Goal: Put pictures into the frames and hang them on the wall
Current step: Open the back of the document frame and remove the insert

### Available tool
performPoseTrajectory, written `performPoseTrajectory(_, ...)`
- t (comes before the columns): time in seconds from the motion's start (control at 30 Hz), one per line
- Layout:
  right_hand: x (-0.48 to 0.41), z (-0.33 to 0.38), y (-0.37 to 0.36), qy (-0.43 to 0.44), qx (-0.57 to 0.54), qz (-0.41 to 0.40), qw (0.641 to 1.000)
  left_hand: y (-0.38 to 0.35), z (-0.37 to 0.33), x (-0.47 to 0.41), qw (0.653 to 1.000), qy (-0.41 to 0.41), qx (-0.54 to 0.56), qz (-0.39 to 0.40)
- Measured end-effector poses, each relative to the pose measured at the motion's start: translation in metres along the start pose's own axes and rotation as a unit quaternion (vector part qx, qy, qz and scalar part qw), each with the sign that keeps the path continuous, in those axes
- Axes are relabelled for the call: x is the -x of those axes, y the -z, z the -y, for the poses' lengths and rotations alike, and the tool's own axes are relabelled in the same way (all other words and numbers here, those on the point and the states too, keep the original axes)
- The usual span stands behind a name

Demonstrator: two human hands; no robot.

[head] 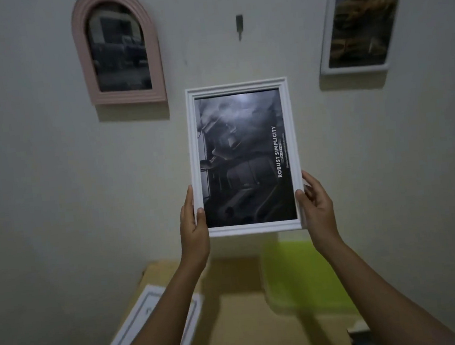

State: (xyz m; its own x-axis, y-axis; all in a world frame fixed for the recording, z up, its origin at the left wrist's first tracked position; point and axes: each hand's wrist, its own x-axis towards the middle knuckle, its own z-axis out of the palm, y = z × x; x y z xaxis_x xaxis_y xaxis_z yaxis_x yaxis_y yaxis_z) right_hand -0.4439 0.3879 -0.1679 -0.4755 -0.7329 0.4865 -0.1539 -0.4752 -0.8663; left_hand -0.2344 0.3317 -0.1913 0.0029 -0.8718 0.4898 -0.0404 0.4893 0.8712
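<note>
A white rectangular frame with a dark picture in it is held up in front of the wall. My left hand grips its lower left edge, thumb on the front. My right hand grips its lower right edge the same way. A small dark hook sticks out of the wall above the frame's top edge, apart from it. A pink arched frame with a dark picture hangs at the upper left. A white frame with a yellowish picture hangs at the upper right.
Below stands a wooden table against the wall. On it lie another white frame, partly behind my left forearm, and a lime-green folder or tray at the right. A dark object shows at the table's right edge.
</note>
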Motion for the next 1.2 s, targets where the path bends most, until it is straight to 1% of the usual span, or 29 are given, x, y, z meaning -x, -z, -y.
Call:
performPoseTrajectory(0.07,0.033,-0.004,0.009,-0.007,0.001,-0.011,1.0,0.0,0.01,0.035,0.999,0.039,-0.035,-0.011)
performPoseTrajectory(0.17,0.078,-0.014,0.019,-0.015,0.023,-0.014,1.0,-0.001,0.023,0.075,0.985,0.103,-0.135,-0.034)
performPoseTrajectory(0.2,0.091,-0.019,0.021,-0.012,0.036,-0.011,0.999,-0.002,0.024,0.084,0.981,0.1,-0.156,-0.048)
performPoseTrajectory(0.27,0.118,-0.028,0.024,-0.006,0.068,0.0,0.998,-0.007,0.018,0.096,0.983,0.068,-0.159,-0.056)
performPoseTrajectory(0.37,0.155,-0.044,0.023,0.021,0.135,0.009,0.991,-0.023,-0.006,0.103,0.99,0.008,-0.138,0.009)
performPoseTrajectory(0.43,0.176,-0.052,0.02,0.039,0.176,0.019,0.984,-0.034,-0.02,0.104,0.987,-0.018,-0.147,0.058)
performPoseTrajectory(0.5,0.191,-0.059,0.017,0.052,0.211,0.028,0.976,-0.042,-0.024,0.104,0.984,-0.009,-0.157,0.089)
performPoseTrajectory(0.57,0.203,-0.066,0.016,0.06,0.249,0.037,0.966,-0.048,-0.019,0.106,0.983,0.019,-0.151,0.102)
performPoseTrajectory(0.73,0.219,-0.072,-0.001,0.088,0.341,0.044,0.935,-0.038,0.0,0.109,0.986,0.071,-0.13,0.073)
performPoseTrajectory(0.87,0.224,-0.069,-0.019,0.099,0.375,0.065,0.92,-0.021,0.015,0.103,0.978,0.109,-0.168,0.062)
performPoseTrajectory(0.93,0.228,-0.07,-0.031,0.104,0.375,0.079,0.918,-0.01,0.021,0.1,0.975,0.132,-0.173,0.053)
performPoseTrajectory(1.07,0.232,-0.068,-0.061,0.087,0.372,0.109,0.918,0.017,0.031,0.092,0.973,0.151,-0.17,0.027)
performPoseTrajectory(1.13,0.236,-0.066,-0.077,0.083,0.37,0.121,0.917,0.033,0.039,0.086,0.975,0.153,-0.161,0.001)
performPoseTrajectory(1.2,0.24,-0.064,-0.093,0.081,0.348,0.137,0.924,0.051,0.049,0.081,0.977,0.159,-0.139,-0.023)
